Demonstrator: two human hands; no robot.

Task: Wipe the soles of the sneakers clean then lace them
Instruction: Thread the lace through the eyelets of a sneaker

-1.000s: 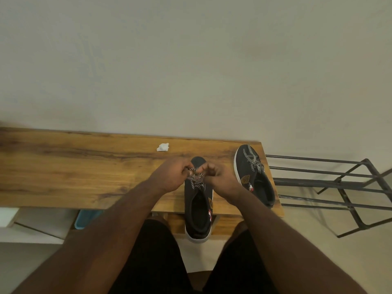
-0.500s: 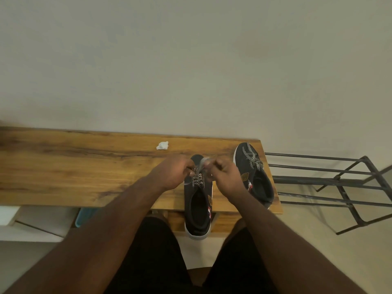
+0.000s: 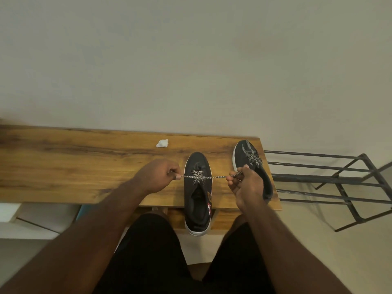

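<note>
Over the near sneaker (image 3: 197,194), both my hands are out to its sides pulling one lace (image 3: 214,177) taut across the tongue. Left hand (image 3: 158,176) sits just left of the shoe, fingers curled, thumb and forefinger pinching the left lace end. Right hand (image 3: 246,185) sits just right of it, fingers curled round the right lace end, which sticks up past the thumb. Lace is black-and-white speckled and crosses itself at mid-shoe, with criss-crossed rows just beyond that point.

Near sneaker: dark upper, white sole edge, upright, toe away from me, heel hanging past the near edge of the bench (image 3: 84,172). Small red-and-white mark on its right side, plus a tan patch near it; can't read either, too small.

Second sneaker (image 3: 252,166): same colours, on the bench's right end, toe away and angled left, laced with loose speckled ends bunched on top. My right hand overlaps its near part. No legible branding there.

Crumpled white wad (image 3: 162,143) lies on the bench near the far edge, well left of both shoes.

Black metal rack (image 3: 331,177) stands right of the bench. My black shorts (image 3: 152,262) fill the bottom of the view.
</note>
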